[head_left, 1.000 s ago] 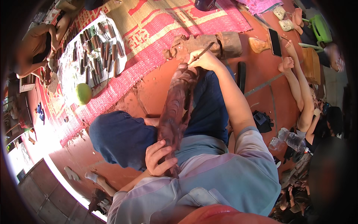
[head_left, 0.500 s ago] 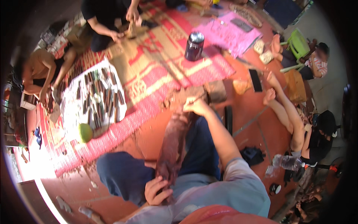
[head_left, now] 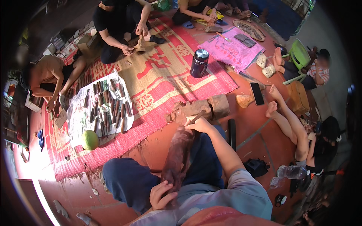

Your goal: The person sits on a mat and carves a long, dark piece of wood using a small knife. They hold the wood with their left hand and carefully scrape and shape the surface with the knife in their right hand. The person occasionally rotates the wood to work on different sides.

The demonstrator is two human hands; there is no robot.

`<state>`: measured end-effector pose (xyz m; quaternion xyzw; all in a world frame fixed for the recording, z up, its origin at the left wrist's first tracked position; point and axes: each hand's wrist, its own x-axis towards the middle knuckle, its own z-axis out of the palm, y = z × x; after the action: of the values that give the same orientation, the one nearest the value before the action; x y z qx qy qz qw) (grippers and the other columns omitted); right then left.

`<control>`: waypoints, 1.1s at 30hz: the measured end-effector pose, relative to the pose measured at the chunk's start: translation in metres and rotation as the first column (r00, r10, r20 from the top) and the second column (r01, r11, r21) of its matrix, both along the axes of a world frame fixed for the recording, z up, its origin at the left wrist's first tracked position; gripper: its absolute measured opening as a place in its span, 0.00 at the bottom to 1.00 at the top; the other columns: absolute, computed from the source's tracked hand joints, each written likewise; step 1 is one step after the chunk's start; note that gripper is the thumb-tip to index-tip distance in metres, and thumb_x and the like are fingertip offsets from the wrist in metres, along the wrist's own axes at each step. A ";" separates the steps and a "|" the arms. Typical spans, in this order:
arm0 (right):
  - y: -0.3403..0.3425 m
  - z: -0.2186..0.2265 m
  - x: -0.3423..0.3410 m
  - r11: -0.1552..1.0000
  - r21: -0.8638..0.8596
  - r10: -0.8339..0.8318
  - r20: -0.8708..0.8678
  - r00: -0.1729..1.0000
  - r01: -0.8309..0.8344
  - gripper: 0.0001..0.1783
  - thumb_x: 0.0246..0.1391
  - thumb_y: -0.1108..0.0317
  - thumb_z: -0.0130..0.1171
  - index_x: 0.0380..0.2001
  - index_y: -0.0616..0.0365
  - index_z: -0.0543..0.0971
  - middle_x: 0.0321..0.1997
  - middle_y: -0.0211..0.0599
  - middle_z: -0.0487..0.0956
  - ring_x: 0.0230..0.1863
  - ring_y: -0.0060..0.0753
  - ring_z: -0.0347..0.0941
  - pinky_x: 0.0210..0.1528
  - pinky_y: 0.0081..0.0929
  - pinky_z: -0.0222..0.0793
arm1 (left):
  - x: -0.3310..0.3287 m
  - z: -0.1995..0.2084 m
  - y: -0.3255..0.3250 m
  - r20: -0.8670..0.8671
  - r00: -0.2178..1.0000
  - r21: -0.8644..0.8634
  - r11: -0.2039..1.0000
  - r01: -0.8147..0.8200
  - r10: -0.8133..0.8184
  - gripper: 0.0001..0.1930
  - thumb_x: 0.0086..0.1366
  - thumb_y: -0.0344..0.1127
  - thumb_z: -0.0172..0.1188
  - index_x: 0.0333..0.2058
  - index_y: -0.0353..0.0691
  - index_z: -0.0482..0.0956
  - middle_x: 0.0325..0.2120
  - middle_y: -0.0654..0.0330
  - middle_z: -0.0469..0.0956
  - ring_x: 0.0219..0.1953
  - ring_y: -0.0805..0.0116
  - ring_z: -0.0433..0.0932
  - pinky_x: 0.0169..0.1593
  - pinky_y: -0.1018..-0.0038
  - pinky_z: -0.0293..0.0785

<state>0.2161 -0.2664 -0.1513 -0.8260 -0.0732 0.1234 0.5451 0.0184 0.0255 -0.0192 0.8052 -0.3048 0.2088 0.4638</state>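
A long dark brown carved wooden piece (head_left: pixel 177 150) lies lengthwise between my knees, its near end against my lap. My left hand (head_left: pixel 163 195) is curled over that near end and grips it. At the far end, my right hand (head_left: pixel 199 125) pinches a thin brown wooden-handled tool (head_left: pixel 197 117); its working tip is hidden by the fingers. Just past the carving, a rough brown wooden block (head_left: pixel 192 109) lies crosswise, touching or very near my right hand.
Several wooden-handled tools lie on a white cloth (head_left: pixel 81 126) beside a green round fruit (head_left: pixel 89 140). A dark flask (head_left: pixel 199 64) stands on the red-and-yellow mat (head_left: pixel 162 81). A phone (head_left: pixel 257 93) is at right. Other people sit around, one handling a small carving (head_left: pixel 140 45).
The view has tipped up, so the surroundings sit lower in the picture. The tool in my right hand appears more steeply angled. My left hand still grips the carving's near end.
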 end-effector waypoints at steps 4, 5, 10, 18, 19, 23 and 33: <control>-0.013 -0.016 0.007 0.998 0.017 -0.061 -0.071 0.996 0.062 0.08 0.39 0.72 0.67 0.24 0.60 0.78 0.31 0.36 0.80 0.45 0.28 0.75 0.45 0.25 0.67 | 0.000 -0.001 -0.004 0.019 1.000 -0.011 1.000 -0.012 0.012 0.12 0.46 0.33 0.63 0.32 0.45 0.80 0.37 0.53 0.78 0.40 0.54 0.78 0.39 0.67 0.75; -0.022 -0.029 0.011 0.993 0.072 -0.090 -0.071 0.993 0.095 0.07 0.39 0.74 0.68 0.23 0.59 0.78 0.33 0.37 0.80 0.51 0.33 0.73 0.48 0.27 0.67 | 0.001 -0.001 -0.005 0.019 1.000 -0.011 1.000 -0.003 0.004 0.11 0.46 0.33 0.63 0.32 0.45 0.80 0.37 0.53 0.78 0.40 0.54 0.78 0.39 0.67 0.75; -0.010 -0.008 0.010 0.999 0.032 -0.037 -0.018 0.999 0.038 0.08 0.39 0.73 0.68 0.21 0.60 0.77 0.27 0.31 0.78 0.33 0.23 0.72 0.38 0.24 0.66 | -0.002 -0.005 0.000 0.009 1.000 -0.006 1.000 -0.018 0.018 0.11 0.46 0.33 0.63 0.32 0.46 0.80 0.36 0.53 0.78 0.40 0.54 0.78 0.39 0.67 0.75; -0.024 -0.020 0.013 0.987 0.143 -0.059 -0.100 0.993 0.073 0.07 0.42 0.74 0.66 0.22 0.60 0.76 0.27 0.31 0.79 0.31 0.20 0.73 0.34 0.22 0.67 | -0.001 -0.003 0.000 -0.001 1.000 0.011 1.000 0.016 -0.016 0.10 0.47 0.33 0.64 0.32 0.47 0.80 0.36 0.54 0.78 0.40 0.54 0.78 0.39 0.67 0.75; -0.013 -0.011 0.012 0.999 0.048 0.002 -0.061 0.998 0.001 0.07 0.41 0.73 0.66 0.21 0.60 0.76 0.27 0.31 0.79 0.30 0.21 0.73 0.34 0.22 0.66 | -0.001 -0.001 0.000 0.004 1.000 0.013 1.000 -0.002 0.002 0.10 0.47 0.33 0.64 0.32 0.47 0.80 0.36 0.54 0.78 0.40 0.54 0.78 0.39 0.67 0.75; -0.013 -0.005 0.014 1.000 0.008 -0.028 -0.085 0.996 0.029 0.08 0.38 0.73 0.68 0.21 0.60 0.77 0.25 0.30 0.78 0.30 0.20 0.72 0.34 0.22 0.65 | 0.000 -0.001 -0.002 0.005 1.000 0.012 1.000 0.003 -0.003 0.10 0.47 0.33 0.64 0.32 0.47 0.80 0.37 0.54 0.78 0.40 0.54 0.78 0.39 0.67 0.75; -0.012 -0.019 0.009 0.997 0.025 -0.071 -0.049 0.996 0.072 0.08 0.39 0.71 0.68 0.24 0.58 0.78 0.26 0.30 0.80 0.31 0.22 0.73 0.37 0.24 0.67 | -0.001 0.002 -0.001 -0.011 1.000 0.012 1.000 -0.005 0.006 0.09 0.48 0.34 0.63 0.31 0.47 0.81 0.37 0.55 0.78 0.40 0.55 0.78 0.39 0.68 0.75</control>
<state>0.2250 -0.2787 -0.1700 -0.8176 -0.0321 0.1229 0.5616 0.0177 0.0245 -0.0177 0.8101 -0.3012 0.2036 0.4599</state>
